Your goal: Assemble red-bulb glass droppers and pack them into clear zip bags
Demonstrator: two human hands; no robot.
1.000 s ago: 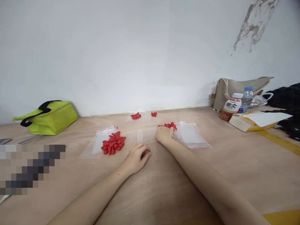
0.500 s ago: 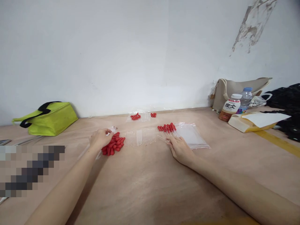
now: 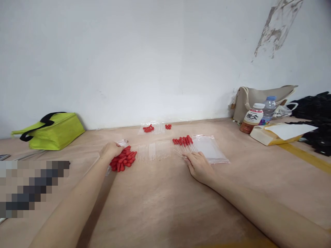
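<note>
At the upper left edge of a heap of red rubber bulbs (image 3: pixel 124 160), my left hand (image 3: pixel 110 150) has its fingers drawn together; what is between them is hidden. My right hand (image 3: pixel 200 167) is closed around a thin clear tube (image 3: pixel 179 152) whose end sticks out to the left. Just beyond its fingers lies a row of droppers (image 3: pixel 184 142), clear stems with red bulbs on top. Between the hands, loose clear tubes (image 3: pixel 153 151) lie side by side on the brown table covering (image 3: pixel 144 206).
A clear zip bag (image 3: pixel 210 150) lies right of the droppers. More red bulbs (image 3: pixel 148 128) rest on plastic near the wall. A lime-green bag (image 3: pixel 59 132) stands left. A drink bottle (image 3: pixel 252 119), a yellow-white box (image 3: pixel 274 136) and a beige bag (image 3: pixel 266 93) stand right.
My left hand has shifted slightly and its fingers have gone lower toward the red bulbs. The right hand keeps its place with the tube. The whole view has moved a little.
</note>
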